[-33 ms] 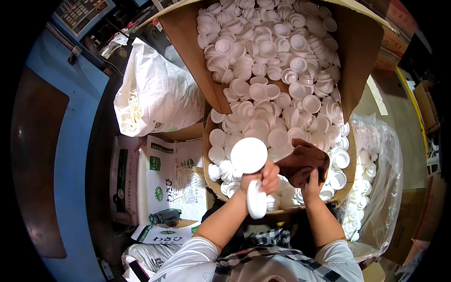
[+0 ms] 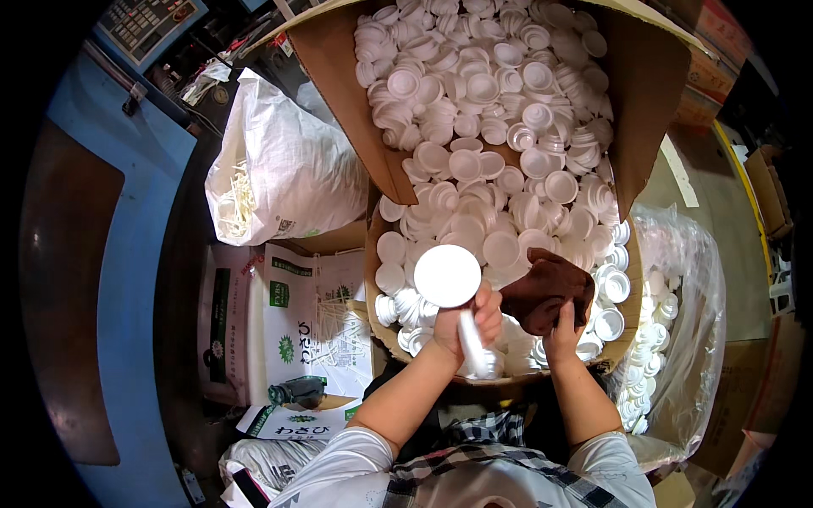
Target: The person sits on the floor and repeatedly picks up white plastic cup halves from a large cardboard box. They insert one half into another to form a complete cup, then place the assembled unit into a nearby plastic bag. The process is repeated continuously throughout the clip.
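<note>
My left hand [image 2: 481,323] is closed around white round plastic lids. One lid [image 2: 447,276] shows its flat, bright face above the fingers. A second lid [image 2: 470,340], seen nearly edge-on and blurred, sticks out below them. Just to the right, my right hand [image 2: 561,339] grips a crumpled dark brown cloth [image 2: 549,292], its thumb pressed against the near side. Both hands are over the near part of a large cardboard box [image 2: 648,110] holding a deep heap of similar white lids [image 2: 483,89]. The fingers behind the cloth are hidden.
On the right, a clear plastic bag [image 2: 693,398] holds more lids. A white sack [image 2: 292,161] with thin pale strips at its mouth leans at the left. Below it sits a printed carton [image 2: 284,317] with scattered white sticks. A blue machine [image 2: 161,169] stands far left.
The lower lid in my left hand has turned more edge-on and shifted slightly right. The upper lid has moved a touch up. My right hand and the cloth have hardly moved.
</note>
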`<state>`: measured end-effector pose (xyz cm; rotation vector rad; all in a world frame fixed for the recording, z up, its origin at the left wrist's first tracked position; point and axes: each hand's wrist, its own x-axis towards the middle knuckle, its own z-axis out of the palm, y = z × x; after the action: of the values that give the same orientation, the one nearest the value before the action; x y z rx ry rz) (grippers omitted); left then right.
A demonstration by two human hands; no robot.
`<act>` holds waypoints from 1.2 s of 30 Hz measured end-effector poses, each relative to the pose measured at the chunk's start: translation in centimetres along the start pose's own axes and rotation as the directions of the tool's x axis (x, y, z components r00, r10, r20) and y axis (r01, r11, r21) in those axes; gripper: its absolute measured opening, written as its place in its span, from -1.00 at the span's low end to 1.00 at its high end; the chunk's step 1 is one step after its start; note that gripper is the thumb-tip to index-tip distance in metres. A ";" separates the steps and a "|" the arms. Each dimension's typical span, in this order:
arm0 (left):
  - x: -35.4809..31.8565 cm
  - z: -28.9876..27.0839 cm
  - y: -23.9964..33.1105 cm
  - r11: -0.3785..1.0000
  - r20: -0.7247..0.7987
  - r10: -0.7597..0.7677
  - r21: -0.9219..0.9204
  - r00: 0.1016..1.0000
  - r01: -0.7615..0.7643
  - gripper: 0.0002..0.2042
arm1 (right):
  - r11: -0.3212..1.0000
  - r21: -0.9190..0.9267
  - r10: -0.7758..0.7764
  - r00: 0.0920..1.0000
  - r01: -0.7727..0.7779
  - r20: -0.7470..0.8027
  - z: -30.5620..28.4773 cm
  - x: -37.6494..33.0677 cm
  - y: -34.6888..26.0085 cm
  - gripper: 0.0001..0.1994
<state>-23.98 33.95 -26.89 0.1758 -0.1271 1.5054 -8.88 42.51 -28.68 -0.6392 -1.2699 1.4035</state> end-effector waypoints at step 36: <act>1.3 -3.1 -7.6 0.532 -0.293 0.396 0.845 0.870 0.042 -0.33 | 0.972 0.108 0.217 0.974 -0.209 -0.065 1.8 1.2 1.9 -0.73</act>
<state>-16.44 35.36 -29.93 0.5879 1.0406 1.6757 -11.51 43.32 -29.55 -0.7710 -1.0871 1.5927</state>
